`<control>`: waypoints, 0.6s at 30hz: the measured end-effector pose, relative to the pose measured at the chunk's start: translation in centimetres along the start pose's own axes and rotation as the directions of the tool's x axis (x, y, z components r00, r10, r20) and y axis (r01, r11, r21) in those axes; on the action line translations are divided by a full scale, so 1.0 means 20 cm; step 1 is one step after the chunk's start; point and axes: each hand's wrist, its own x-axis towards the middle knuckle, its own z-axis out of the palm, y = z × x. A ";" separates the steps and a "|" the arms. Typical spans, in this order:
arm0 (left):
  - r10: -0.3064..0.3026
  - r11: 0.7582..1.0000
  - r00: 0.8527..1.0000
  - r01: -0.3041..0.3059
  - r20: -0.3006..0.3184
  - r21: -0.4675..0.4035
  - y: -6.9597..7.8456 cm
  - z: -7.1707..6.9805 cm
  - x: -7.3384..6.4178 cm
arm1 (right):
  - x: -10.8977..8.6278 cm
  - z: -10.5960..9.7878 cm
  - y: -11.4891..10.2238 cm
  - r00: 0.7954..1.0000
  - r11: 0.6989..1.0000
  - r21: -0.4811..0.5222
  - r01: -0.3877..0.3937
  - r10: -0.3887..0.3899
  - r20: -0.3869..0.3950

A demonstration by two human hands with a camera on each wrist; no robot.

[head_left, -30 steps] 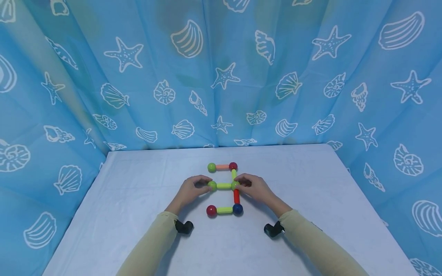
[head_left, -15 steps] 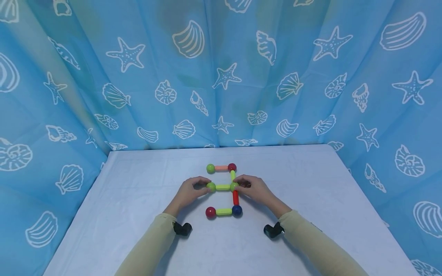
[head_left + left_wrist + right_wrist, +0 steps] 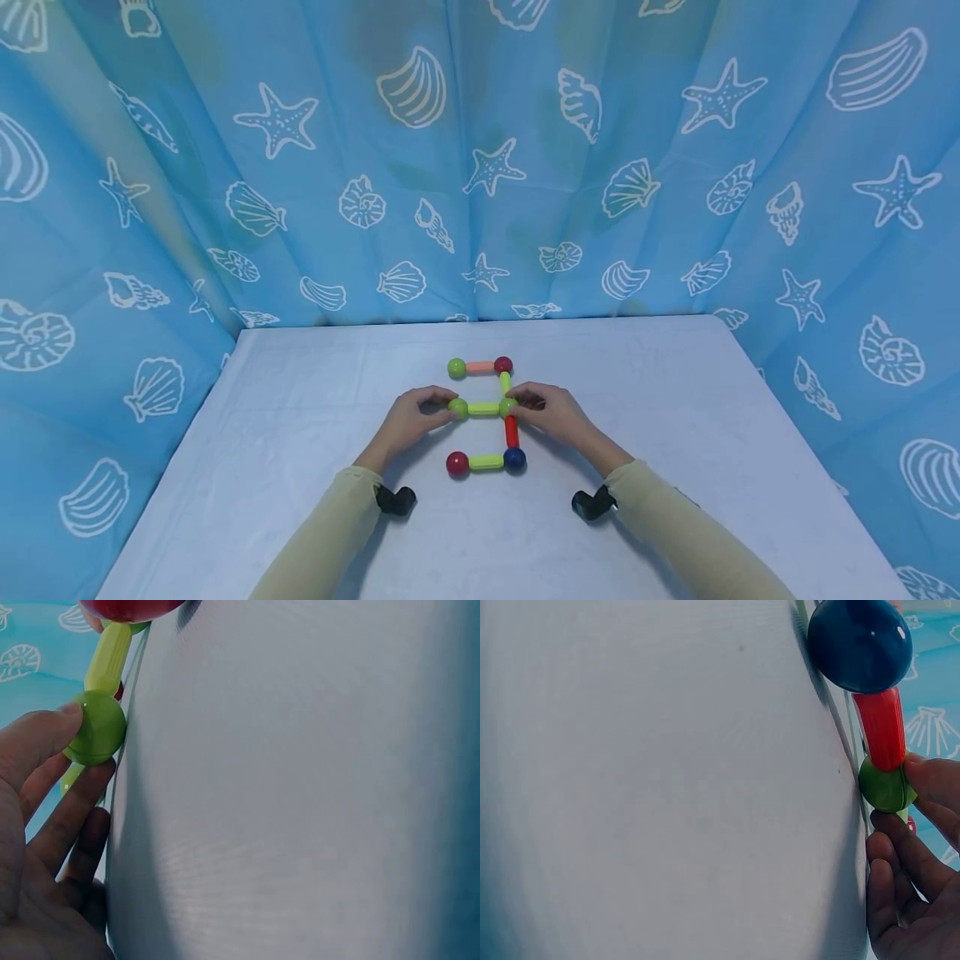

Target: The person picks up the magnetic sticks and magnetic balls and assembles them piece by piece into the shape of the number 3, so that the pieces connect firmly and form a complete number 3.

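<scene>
A figure of coloured balls and rods lies on the white table, like a reversed E. My left hand [image 3: 411, 418] pinches the green ball [image 3: 99, 729] at the free end of the middle yellow-green rod [image 3: 483, 409]. Thumb and fingers of my right hand [image 3: 553, 412] hold the other green ball [image 3: 885, 784], where the middle rod meets the spine. From that ball a red rod [image 3: 512, 432] runs to a blue ball [image 3: 514, 459]. A yellow-green rod [image 3: 486, 462] joins the blue ball to a red ball [image 3: 457, 464]. At the far side, an orange rod [image 3: 480, 367] links a green ball [image 3: 457, 367] and a dark red ball [image 3: 503, 365].
The white cloth-covered table [image 3: 300, 367] reaches back to a blue curtain [image 3: 480, 167] printed with shells and starfish. Black camera mounts sit at both wrists, the left mount [image 3: 396, 502] and the right mount [image 3: 593, 504], close above the cloth.
Both hands keep their hold on the same two green balls. The whole view, figure included, shifts only slightly; the figure keeps its shape.
</scene>
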 end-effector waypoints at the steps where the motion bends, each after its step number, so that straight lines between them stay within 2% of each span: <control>1: -0.003 1.000 1.000 0.003 -0.001 0.000 0.00 0.00 0.00 | 0.00 0.00 0.00 1.000 1.000 0.002 -0.003 0.003 -0.002; 11: -0.017 0.999 1.000 0.017 -0.017 0.043 0.01 0.00 -0.02 | -0.02 -0.01 -0.01 1.000 1.000 -0.011 -0.009 0.009 -0.015; 18: -0.022 0.995 0.999 0.025 -0.032 0.100 0.02 0.00 -0.03 | -0.05 -0.04 -0.01 0.999 0.998 -0.058 -0.031 0.030 -0.024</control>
